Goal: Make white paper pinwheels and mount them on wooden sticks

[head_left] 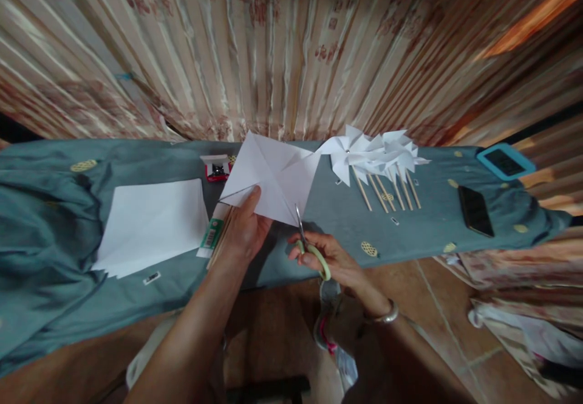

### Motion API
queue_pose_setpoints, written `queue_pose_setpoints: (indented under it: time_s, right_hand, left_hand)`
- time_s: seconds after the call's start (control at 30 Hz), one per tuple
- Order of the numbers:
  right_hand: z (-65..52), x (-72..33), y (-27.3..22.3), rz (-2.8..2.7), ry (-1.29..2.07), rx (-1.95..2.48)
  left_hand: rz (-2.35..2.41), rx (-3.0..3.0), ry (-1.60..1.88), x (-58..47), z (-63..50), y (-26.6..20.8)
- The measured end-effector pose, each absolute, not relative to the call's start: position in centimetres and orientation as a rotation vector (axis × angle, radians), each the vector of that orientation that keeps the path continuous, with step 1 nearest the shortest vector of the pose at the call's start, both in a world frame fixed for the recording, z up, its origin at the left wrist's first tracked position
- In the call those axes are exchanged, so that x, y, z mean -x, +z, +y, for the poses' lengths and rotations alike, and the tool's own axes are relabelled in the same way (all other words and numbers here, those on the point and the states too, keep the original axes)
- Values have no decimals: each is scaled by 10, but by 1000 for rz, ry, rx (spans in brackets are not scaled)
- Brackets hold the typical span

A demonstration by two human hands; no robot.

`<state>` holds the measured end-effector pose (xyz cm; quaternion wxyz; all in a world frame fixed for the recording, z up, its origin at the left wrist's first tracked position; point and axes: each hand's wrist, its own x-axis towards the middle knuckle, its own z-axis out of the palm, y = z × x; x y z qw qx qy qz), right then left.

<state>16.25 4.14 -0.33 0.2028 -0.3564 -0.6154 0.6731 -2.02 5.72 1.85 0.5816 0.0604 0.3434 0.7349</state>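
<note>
- Teal cloth (428, 222) covers the table.
- Right hand (334, 255), nearer the paper's near right corner, grasps scissors (302, 231), their long axis pointing away, tip at that corner.
- Left hand (248, 231) pinches the paper's (268, 173) near edge, left of the scissors.

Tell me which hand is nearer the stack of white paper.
Left. The left hand grips a cut sheet to the right of the stack of white paper; the right hand, holding scissors, is farther right.
</note>
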Motion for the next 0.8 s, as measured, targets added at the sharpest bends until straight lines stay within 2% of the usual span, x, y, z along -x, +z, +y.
queue_pose_setpoints:
  time_s: [0.8]
  right_hand:
    - [38,-169,1,-1762,1679,1062]
  left_hand:
    - [798,-220,1706,12,64,33]
